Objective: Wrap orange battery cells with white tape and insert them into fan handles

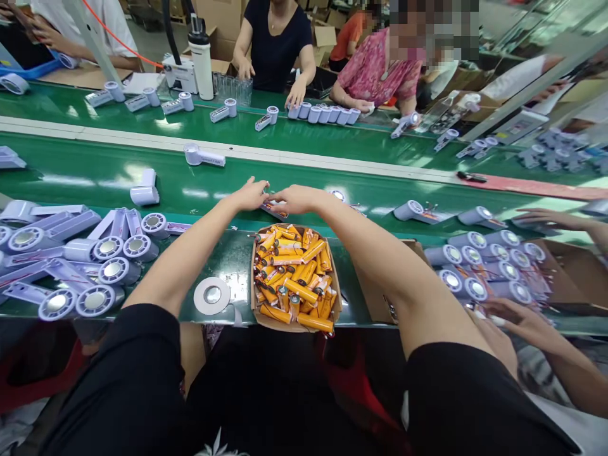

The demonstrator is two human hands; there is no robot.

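Beyond the box of batteries, my two hands meet over a pale lilac fan handle [276, 213], most of it hidden under the fingers. My left hand [249, 194] has its fingers closed at the far left end of it. From the right, my right hand [295, 199] is closed on the same piece with bent fingers. Just nearer to me stands a cardboard box [253, 285] heaped with orange wired batteries [299, 275]. A roll of white tape [211, 296] lies left of that box.
Lilac fan housings [114, 271] are piled at the left, and more fan housings [475, 256] at the right beside a co-worker's hands [517, 323]. A green conveyor belt [294, 171] carries spaced fan bodies. Across it, people sit by a row of fans [327, 114].
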